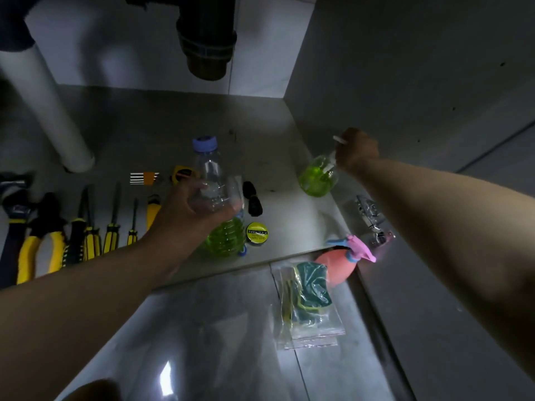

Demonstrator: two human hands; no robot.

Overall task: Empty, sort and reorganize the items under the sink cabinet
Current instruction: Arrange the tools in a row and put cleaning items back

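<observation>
Both your left hand [189,211], gripping the tall bottle [209,164], and right hand [357,150], gripping the pump bottle [317,177], needed level, upright set-downs

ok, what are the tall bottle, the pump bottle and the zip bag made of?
tall bottle: clear glossy plastic, likely; ribbed wall, green liquid shows through.
pump bottle: also clear plastic by the look, white pump.
zip bag: thin clear plastic film, creased, shiny, contents visible.

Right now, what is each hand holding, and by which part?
Left hand: blue-capped clear plastic bottle of green liquid, gripped around its middle. Right hand: round green pump bottle, held at its white pump top.
</observation>
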